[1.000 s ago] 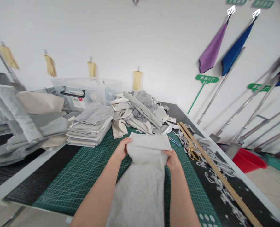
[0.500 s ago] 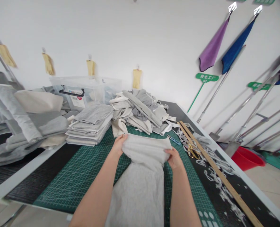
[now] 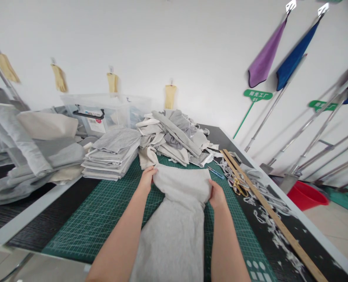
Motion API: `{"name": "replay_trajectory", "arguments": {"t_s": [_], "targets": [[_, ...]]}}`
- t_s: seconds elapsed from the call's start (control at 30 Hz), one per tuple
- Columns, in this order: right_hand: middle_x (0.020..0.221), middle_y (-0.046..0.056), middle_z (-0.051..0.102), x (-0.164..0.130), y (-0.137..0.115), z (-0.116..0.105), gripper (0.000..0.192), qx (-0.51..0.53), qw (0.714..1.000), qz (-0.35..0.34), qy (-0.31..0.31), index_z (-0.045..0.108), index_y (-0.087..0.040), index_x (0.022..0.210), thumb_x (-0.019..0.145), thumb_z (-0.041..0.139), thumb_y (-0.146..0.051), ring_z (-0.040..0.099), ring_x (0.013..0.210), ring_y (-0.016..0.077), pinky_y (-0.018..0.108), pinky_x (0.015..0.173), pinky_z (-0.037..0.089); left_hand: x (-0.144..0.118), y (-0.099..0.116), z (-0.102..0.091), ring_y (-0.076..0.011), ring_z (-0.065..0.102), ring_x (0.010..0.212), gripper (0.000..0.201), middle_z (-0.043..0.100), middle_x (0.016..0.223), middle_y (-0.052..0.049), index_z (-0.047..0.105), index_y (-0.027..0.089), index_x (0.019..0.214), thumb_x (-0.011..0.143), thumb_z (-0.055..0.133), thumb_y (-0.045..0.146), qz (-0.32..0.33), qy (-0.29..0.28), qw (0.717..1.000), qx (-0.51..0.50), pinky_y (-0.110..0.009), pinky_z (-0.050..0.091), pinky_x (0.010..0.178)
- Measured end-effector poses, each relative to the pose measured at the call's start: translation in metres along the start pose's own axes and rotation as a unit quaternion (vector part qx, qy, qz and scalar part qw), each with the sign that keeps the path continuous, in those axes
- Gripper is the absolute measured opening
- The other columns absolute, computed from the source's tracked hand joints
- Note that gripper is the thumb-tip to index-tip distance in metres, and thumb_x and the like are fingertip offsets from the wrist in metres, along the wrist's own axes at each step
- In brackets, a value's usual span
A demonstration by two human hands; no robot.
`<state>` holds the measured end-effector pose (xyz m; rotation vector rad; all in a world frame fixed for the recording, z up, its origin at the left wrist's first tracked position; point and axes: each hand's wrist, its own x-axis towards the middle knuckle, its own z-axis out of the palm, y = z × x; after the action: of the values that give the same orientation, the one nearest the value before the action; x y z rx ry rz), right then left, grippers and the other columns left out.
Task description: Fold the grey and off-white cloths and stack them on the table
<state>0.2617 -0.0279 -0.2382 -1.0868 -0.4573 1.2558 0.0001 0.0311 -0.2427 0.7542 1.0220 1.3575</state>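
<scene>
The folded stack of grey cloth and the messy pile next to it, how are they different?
The folded stack is neat, with flat layers lined up; the messy pile is a jumble of crumpled, tangled pieces. The stack is all grey; the pile mixes grey and white. The pile rises higher than the stack. Both lie at the far end of the green cutting mat.

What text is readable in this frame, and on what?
"阳光工厂 01": green sign on a stake against the wall.
Second green sign, right: lettering blurred, unreadable.
Label on the clear storage box: print too small.
White marks on the cutting mat, bottom right corner: not legible.
</scene>
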Motion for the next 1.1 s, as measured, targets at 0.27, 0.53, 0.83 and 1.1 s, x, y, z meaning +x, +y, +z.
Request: {"name": "replay_trajectory", "arguments": {"t_s": [0.27,0.53,0.83,1.1], "targets": [[0.038,-0.007,0.045,0.002,0.002,-0.002,0.014,-0.004,1.000,0.011,-0.012,0.046,-0.020,0.052,0.054,0.055,-0.030,0.040,0.037,0.0090,0.023,0.039,0.032,0.013,-0.014,-0.003,-0.0113,0.047,0.044,0.017,0.053,0.049,0.001,0.054,0.016,0.059,0.055,0.058,0.032,-0.042,0.029,0.990,0.135,-0.020,0.032,0.041],[0.043,-0.005,0.049,-0.005,-0.003,-0.002,0.005,-0.042,0.998,0.000,-0.054,0.050,-0.019,0.051,0.047,0.048,-0.022,0.038,0.039,0.0090,0.023,0.041,0.028,0.004,-0.005,-0.013,-0.0128,0.047,0.041,0.004,0.052,0.043,0.001,0.056,0.015,0.052,0.049,0.056,0.018,-0.122,-0.108,0.959,0.231,-0.020,0.033,0.038],[0.044,-0.005,0.051,0.000,-0.001,-0.009,0.024,-0.078,0.996,0.014,-0.038,0.056,-0.019,0.059,0.041,0.040,-0.020,0.035,0.035,0.0081,0.022,0.038,0.022,-0.005,0.006,-0.025,-0.0115,0.050,0.046,0.014,0.057,0.051,-0.001,0.058,0.015,0.057,0.049,0.048,0.011,-0.130,-0.214,0.925,0.287,-0.017,0.035,0.039],[0.044,-0.005,0.053,0.001,0.001,-0.008,0.028,-0.117,0.993,0.028,0.016,0.059,-0.019,0.063,0.041,0.040,-0.019,0.043,0.039,0.0106,0.022,0.039,0.027,-0.007,0.012,-0.031,-0.0109,0.051,0.046,0.005,0.057,0.050,-0.002,0.058,0.013,0.050,0.048,0.055,0.010,-0.129,-0.263,0.901,0.321,-0.018,0.039,0.042]]}}
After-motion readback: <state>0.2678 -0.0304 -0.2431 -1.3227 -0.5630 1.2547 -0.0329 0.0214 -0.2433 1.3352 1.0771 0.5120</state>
